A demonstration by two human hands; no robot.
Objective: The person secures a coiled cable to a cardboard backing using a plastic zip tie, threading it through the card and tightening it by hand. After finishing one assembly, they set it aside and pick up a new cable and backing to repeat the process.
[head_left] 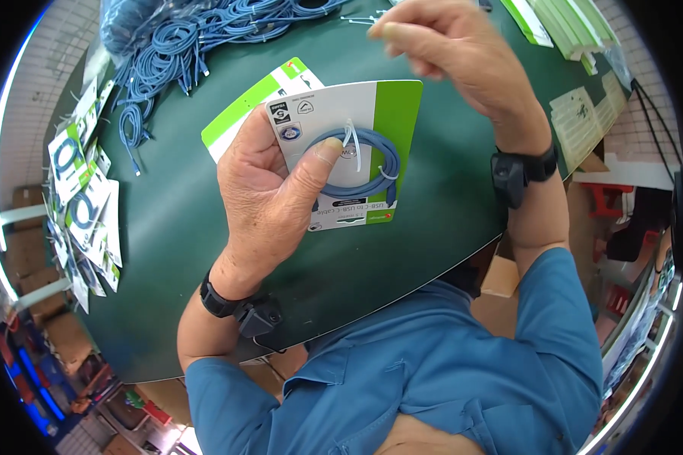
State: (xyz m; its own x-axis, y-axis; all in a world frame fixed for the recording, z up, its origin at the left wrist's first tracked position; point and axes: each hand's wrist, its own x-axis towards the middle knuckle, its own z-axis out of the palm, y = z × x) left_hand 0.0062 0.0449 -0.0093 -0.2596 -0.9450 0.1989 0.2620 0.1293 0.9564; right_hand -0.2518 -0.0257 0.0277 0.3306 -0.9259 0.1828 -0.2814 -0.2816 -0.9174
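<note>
My left hand grips a white and green cardboard packaging card, thumb on its front. A coiled blue cable lies against the card, and my thumb presses on its left side. One white tie stands up at the top of the coil, its tail loose; another white tie loops round the coil's right side. Beyond the card, my right hand is raised off the table with thumb and fingers drawn together. Whatever its fingertips may hold is too small to make out.
Another green and white card lies behind the held one. Blue cables are heaped at the far left, with loose white ties at the far edge. Carded cables pile up at left; stacked green-white cards lie far right on the green table.
</note>
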